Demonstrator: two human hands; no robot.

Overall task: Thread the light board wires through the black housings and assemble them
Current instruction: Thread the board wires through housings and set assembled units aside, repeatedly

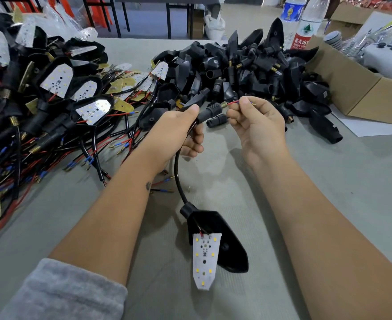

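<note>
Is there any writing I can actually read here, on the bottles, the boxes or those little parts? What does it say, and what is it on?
"农夫山" in white characters, cut off at the edge: red label of the nearer water bottle.
Small Latin letters under those characters: too blurred to read.
Blue label of the farther bottle: some print and a gold emblem, unreadable.
Small stickers on the pile of black housings: too small to read.
Light board and cardboard box: no legible text.
</note>
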